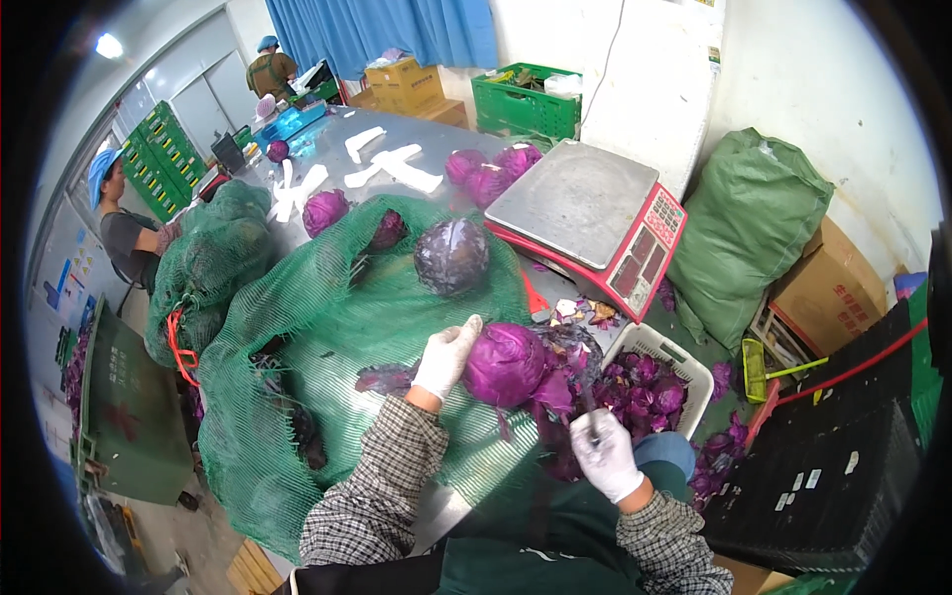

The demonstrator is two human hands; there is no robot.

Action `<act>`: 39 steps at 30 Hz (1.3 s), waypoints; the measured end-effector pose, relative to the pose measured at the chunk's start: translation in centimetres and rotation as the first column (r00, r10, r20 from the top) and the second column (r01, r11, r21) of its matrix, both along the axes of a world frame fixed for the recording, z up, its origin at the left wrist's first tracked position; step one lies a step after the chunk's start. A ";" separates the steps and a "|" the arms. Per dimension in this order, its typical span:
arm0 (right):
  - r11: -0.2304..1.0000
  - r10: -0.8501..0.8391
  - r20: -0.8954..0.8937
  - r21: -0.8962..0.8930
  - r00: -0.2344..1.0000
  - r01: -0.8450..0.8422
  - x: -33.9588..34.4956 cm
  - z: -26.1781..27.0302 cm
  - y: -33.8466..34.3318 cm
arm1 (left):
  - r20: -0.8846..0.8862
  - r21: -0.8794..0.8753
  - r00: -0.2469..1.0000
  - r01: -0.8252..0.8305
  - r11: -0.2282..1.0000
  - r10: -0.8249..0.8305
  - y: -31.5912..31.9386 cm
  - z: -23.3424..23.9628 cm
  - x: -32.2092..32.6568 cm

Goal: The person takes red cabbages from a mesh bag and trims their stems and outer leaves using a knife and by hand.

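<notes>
A peeled purple cabbage (504, 364) rests in front of me near the table edge. My left hand (446, 361), in a white glove, holds it by its left side. My gloved right hand (606, 455) is closed around the dark handle of what looks like a knife (587, 390), its blade partly lost against loose purple leaves (556, 394). Dark outer leaves (387, 377) lie left of the cabbage. Farther up, an unpeeled, dull-dark cabbage (451, 256) sits on the spread green mesh sack (327, 357).
A white basket (700, 398) of purple leaves stands at my right. Behind it are a red weighing scale (580, 204) and a stuffed green sack (751, 230). A filled net sack (216, 253) stands left. Several cabbages (487, 186) sit farther back; a co-worker (126, 223) stands at left.
</notes>
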State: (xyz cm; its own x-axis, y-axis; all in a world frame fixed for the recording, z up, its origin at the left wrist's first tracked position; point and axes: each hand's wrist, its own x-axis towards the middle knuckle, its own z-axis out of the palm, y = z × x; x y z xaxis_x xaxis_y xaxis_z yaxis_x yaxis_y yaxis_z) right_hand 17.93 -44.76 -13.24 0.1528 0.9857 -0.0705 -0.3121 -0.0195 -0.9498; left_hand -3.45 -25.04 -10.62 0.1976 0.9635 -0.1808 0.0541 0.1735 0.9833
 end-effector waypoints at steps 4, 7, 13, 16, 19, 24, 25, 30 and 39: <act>0.919 -0.348 0.681 0.384 0.644 0.091 0.2 3.5 2.5 | 0.003 -0.016 0.999 -0.036 0.999 0.036 -0.1 -0.6 -0.3; 0.862 -0.377 0.686 0.506 0.622 -0.036 -2.3 6.2 5.0 | -0.072 -0.013 0.997 -0.021 1.000 0.020 -0.4 0.1 0.5; 0.861 -0.396 0.789 0.497 0.470 -0.107 -5.4 6.1 7.1 | -0.261 0.052 0.965 0.005 0.999 0.009 -1.4 1.9 0.9; 0.852 -0.334 0.785 0.488 0.522 -0.190 -4.9 5.2 5.1 | -0.068 -0.016 0.993 -0.100 0.995 0.099 0.0 -1.0 -1.5; 0.918 -0.331 0.741 0.397 0.585 0.016 -2.2 -1.0 3.1 | -0.072 -0.071 0.995 -0.069 0.995 0.064 0.8 -2.0 -1.4; 0.948 -0.303 0.569 0.263 0.764 0.179 -1.7 2.4 3.0 | -0.047 -0.073 0.996 -0.080 0.994 0.076 0.6 -1.1 -1.8; 0.870 -0.440 0.619 0.473 0.651 0.138 -1.5 2.6 4.0 | -0.038 -0.051 0.997 -0.065 0.997 0.063 0.6 -1.1 -1.2; 0.872 -0.414 0.653 0.485 0.634 0.070 -4.4 4.4 8.1 | -0.173 -0.049 0.985 -0.026 0.998 0.017 -0.8 0.2 -1.9; 0.899 -0.281 0.599 0.437 0.750 -0.012 -6.0 4.2 7.2 | -0.716 0.534 0.687 0.421 0.734 0.127 -4.3 5.2 0.3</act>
State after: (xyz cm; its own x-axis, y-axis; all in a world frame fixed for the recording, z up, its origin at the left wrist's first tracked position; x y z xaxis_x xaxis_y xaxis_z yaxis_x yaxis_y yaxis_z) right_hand 11.90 -37.56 -9.07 0.1497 0.8671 0.4750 0.3948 0.3881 -0.8328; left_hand -3.16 -29.37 -5.46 0.4338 0.8526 0.2914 0.6931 -0.5224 0.4966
